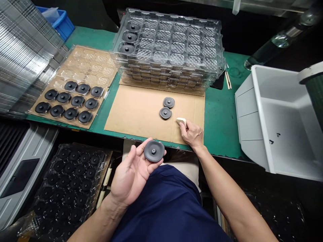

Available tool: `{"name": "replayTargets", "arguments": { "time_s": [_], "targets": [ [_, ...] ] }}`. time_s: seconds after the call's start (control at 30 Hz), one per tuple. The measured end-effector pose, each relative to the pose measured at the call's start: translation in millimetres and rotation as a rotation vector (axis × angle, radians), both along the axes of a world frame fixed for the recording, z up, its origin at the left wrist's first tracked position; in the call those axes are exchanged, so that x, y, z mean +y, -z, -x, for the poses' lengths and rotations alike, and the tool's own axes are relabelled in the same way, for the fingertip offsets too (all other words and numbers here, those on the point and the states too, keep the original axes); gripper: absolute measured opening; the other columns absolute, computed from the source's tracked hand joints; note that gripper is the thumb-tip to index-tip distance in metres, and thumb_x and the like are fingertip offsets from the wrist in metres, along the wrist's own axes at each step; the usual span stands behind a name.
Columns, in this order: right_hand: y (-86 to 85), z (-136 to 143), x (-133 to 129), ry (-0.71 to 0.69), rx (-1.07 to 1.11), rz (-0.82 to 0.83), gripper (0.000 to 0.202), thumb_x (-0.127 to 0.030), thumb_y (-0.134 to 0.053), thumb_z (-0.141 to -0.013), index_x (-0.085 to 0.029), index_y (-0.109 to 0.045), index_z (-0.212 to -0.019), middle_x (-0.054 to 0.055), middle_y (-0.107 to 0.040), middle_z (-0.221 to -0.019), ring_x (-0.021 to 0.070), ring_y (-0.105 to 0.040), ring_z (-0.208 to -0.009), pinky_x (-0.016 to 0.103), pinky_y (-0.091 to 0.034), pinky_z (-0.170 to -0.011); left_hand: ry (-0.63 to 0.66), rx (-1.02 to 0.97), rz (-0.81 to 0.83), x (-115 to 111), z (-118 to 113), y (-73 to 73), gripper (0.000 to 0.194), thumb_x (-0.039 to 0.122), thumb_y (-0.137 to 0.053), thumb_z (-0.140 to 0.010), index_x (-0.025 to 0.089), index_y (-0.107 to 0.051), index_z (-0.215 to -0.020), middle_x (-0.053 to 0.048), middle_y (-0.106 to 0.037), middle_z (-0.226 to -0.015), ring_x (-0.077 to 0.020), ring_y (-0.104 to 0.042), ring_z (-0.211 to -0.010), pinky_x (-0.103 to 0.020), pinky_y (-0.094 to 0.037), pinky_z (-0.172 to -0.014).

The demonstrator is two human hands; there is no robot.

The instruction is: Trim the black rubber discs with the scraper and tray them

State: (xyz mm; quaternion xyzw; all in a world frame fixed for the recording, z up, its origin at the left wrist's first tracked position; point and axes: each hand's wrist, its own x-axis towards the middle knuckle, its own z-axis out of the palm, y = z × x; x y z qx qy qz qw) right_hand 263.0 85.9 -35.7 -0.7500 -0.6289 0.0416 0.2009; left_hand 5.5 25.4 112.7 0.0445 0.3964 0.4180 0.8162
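My left hand is palm up near the table's front edge, with a black rounded disc part with a small central stud resting on its fingers. My right hand rests on the brown cardboard sheet, pinching a small cream-coloured block between thumb and fingers. Two similar black disc parts, one behind the other, lie on the cardboard to the left of that block.
Behind the cardboard rises a stack of clear trays, with several black discs in its left column. At left lies a clear tray partly filled with discs; another filled tray sits lower. A white bin stands right, a blue bin back left.
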Motion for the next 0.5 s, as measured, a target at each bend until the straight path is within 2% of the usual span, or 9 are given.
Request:
{"name": "replayTargets", "arguments": {
  "time_s": [0.17, 0.27, 0.33, 0.4, 0.5],
  "targets": [
    [-0.1, 0, 0, 0.003, 0.002, 0.007, 0.041, -0.047, -0.048, -0.101, -0.020, -0.055, -0.070, 0.004, -0.057, -0.066, 0.0155, -0.047, -0.060, 0.029, -0.022, -0.058, 0.019, 0.179, -0.066, -2, -2, 13.5, 0.034, 0.031, -0.068, -0.094, 0.014, -0.072, -0.123, -0.015, -0.072, -0.127, -0.0288, -0.072, -0.109, -0.039, -0.064, -0.088],
    [-0.1, 0, 0, 0.000, 0.001, 0.011, 0.040, -0.046, -0.048, -0.101, -0.020, -0.055, -0.071, 0.004, -0.057, -0.066, 0.0156, -0.047, -0.060, 0.029, -0.022, -0.058, 0.027, 0.384, -0.126, -8, -2, 26.1, 0.030, 0.031, -0.080, -0.085, 0.017, -0.075, -0.112, -0.010, -0.077, -0.110, -0.0262, -0.075, -0.096, -0.039, -0.065, -0.082],
    [0.0, 0, -1, 0.000, -0.001, 0.013, 0.040, -0.046, -0.048, -0.100, -0.020, -0.056, -0.071, 0.004, -0.057, -0.066, 0.0155, -0.047, -0.060, 0.029, -0.022, -0.058, 0.000, 0.624, -0.275, -14, 0, 33.7, 0.025, 0.031, -0.083, -0.082, 0.020, -0.078, -0.103, -0.007, -0.078, -0.102, -0.0276, -0.075, -0.098, -0.041, -0.063, -0.089],
    [0.1, -1, -1, 0.001, -0.005, 0.014, 0.040, -0.046, -0.049, -0.100, -0.020, -0.056, -0.071, 0.004, -0.057, -0.065, 0.0154, -0.047, -0.060, 0.029, -0.021, -0.058, -0.036, 0.855, -0.492, -22, 6, 39.8, 0.017, 0.025, -0.085, -0.079, 0.024, -0.082, -0.096, -0.006, -0.078, -0.103, -0.0309, -0.073, -0.109, -0.045, -0.057, -0.104],
    [0.4, -1, -1, 0.000, -0.010, 0.013, 0.040, -0.047, -0.048, -0.101, -0.020, -0.056, -0.072, 0.004, -0.057, -0.065, 0.0155, -0.048, -0.060, 0.029, -0.021, -0.058, -0.023, 0.986, -0.752, -31, 21, 47.5, 0.024, 0.010, -0.086, -0.074, 0.028, -0.084, -0.091, -0.007, -0.078, -0.111, -0.0368, -0.067, -0.122, -0.053, -0.047, -0.115]
  ]
}}
